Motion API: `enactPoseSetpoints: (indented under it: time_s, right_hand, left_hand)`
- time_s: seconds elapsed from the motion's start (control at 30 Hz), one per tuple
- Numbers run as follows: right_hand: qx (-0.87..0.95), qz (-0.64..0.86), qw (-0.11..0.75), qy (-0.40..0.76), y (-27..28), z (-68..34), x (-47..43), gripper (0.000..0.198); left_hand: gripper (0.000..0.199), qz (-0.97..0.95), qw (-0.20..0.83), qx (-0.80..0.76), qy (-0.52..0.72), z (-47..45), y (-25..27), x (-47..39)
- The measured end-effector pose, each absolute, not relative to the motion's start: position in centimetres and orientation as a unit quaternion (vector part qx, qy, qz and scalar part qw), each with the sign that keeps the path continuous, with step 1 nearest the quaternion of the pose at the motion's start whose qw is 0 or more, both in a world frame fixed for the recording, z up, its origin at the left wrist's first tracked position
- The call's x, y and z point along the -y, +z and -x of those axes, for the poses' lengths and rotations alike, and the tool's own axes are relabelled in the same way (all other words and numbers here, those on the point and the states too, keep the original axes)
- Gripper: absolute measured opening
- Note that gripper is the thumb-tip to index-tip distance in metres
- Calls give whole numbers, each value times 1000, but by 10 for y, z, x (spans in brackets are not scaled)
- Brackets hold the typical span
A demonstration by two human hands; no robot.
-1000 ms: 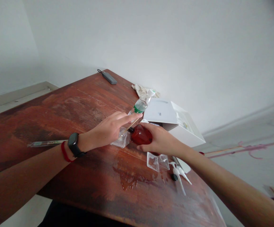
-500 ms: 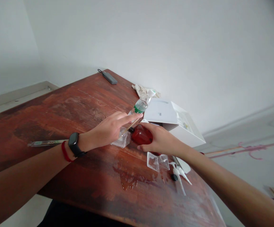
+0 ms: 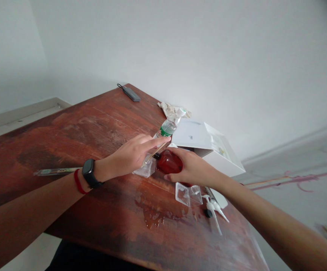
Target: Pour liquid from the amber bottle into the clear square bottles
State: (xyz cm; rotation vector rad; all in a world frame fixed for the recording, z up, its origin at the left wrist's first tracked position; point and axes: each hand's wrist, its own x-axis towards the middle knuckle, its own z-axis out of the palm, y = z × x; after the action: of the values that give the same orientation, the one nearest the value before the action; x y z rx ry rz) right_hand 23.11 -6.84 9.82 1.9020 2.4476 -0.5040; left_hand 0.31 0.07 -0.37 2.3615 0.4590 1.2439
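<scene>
My right hand (image 3: 193,167) grips a dark red bottle (image 3: 169,162), tipped on its side with its neck pointing left. The neck hangs over a small clear plastic container (image 3: 145,169) on the brown wooden table (image 3: 67,128). My left hand (image 3: 132,156), with a black watch and a red band at the wrist, holds a thin wooden stick (image 3: 154,152) at the container and the bottle's mouth. A second clear container (image 3: 188,194) lies just below my right hand.
A puddle of liquid (image 3: 154,214) spreads near the table's front. A water bottle (image 3: 169,126), a white box (image 3: 205,145), a crumpled cloth (image 3: 171,109), white pump heads (image 3: 214,209), a wrapped stick (image 3: 56,171) and a grey device (image 3: 131,94) also lie on the table.
</scene>
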Motion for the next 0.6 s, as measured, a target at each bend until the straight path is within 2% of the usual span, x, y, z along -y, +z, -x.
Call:
enactPoseSetpoints:
  time_s: [0.13,0.6]
  right_hand:
    - [-779,-606,1,-164,99,-231,69,71]
    - [-778,-605,-6,-168,95,-233,69,72]
  left_hand:
    - [52,-853,211,-164,449,-4,-3,-1]
    - [62,-855,213,-159,446,-1,-3,-2]
